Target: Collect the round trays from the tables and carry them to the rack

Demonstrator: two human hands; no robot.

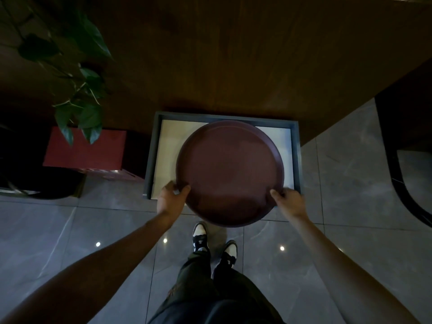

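I've got the round tray (230, 174) by its near rim, my left hand (170, 199) clamped on one side and my right hand (289, 202) on the other, thumbs over the edge, fingers (277, 194) curled tight. The tray hangs over a grey box (296, 157) with a pale bottom, standing on the tiled floor (350, 218) against a wooden wall (233, 54). A plant (79, 99) and a red box (86, 148) sit off to my left.

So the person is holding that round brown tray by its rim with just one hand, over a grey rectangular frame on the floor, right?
Not quite: both hands hold it. In the head view the left hand and the right hand each grip the near rim of the round brown tray, on opposite sides. The rest is right: it is over the grey rectangular frame on the floor.
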